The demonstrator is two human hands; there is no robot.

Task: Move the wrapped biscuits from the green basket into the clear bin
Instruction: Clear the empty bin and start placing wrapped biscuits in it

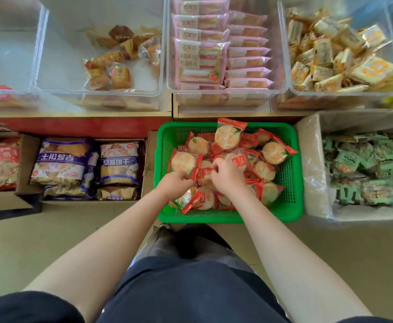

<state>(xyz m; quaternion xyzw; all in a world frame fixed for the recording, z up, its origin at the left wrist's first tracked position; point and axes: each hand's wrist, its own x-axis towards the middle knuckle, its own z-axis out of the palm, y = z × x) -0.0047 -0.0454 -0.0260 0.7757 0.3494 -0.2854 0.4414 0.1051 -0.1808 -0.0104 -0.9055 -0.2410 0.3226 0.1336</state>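
A green basket (291,183) sits on the floor in front of me, filled with several round biscuits in red-and-clear wrappers (273,152). Both my hands are down in the pile. My left hand (175,184) has its fingers curled round the red end of a wrapped biscuit (201,174) at the middle of the basket. My right hand (228,174) pinches the same cluster of wrappers from the other side. Clear bins line the shelf above; one (51,66) at upper left holds only a few wrapped cakes.
On the shelf, a clear bin of pink packets (201,50) stands above the basket, and a bin of yellow packets (330,59) to its right. Cardboard boxes with purple biscuit bags (62,162) lie left of the basket. A bag-lined box of green packets (363,169) is to the right.
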